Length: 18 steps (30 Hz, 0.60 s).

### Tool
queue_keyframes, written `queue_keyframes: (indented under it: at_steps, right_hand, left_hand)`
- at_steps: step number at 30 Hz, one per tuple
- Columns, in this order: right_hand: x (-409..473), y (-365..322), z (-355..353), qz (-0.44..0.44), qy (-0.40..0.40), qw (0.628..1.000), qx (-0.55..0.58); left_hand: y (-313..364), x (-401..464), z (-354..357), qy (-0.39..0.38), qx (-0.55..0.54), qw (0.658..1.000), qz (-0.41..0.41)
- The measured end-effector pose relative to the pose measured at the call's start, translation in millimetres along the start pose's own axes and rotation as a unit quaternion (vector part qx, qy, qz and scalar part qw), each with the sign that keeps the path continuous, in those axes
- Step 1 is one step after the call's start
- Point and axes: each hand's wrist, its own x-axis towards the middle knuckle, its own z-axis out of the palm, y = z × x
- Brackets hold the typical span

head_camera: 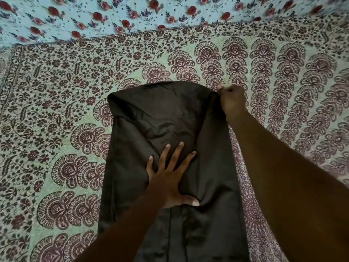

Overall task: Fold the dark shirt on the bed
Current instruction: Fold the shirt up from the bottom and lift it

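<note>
Shirt lies flat on the bedspread, thin, limp, likely slippery. Our right hand pinches its far corner; our left hand presses flat-fingered nearer us, below that pinch. Best held at corners.

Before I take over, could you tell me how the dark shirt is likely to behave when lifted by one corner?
Probably floppy: the dark shirt creases and sags between the right hand pinching its far corner and the left hand pressing it flat. Its faint sheen suggests it could slide on the bedspread. Likely light, as a pinch lifts it.
</note>
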Motion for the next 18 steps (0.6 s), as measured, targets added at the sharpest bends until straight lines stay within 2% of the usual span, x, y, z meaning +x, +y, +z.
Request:
queue_keyframes:
  at_steps: [3,6,12,16,18]
  right_hand:
    - [-16,13,-3,-0.044,0.031,0.998,-0.019]
    - [-22,20,-3,-0.085,0.014,0.994,-0.064]
    - [-16,13,-5,-0.134,0.033,0.986,-0.089]
    - [-67,35,-7,-0.273,0.119,0.941,-0.159]
    - [-87,54,-2,-0.295,0.068,0.92,-0.249]
  left_hand:
    - [1,1,-2,-0.005,-0.004,1.0,0.001]
    - [3,2,-3,-0.007,-0.006,1.0,0.0]
    - [1,4,0,-0.009,0.003,1.0,-0.001]
    - [2,2,-1,-0.019,-0.004,1.0,-0.002]
    - [1,3,-3,-0.02,-0.009,1.0,-0.001]
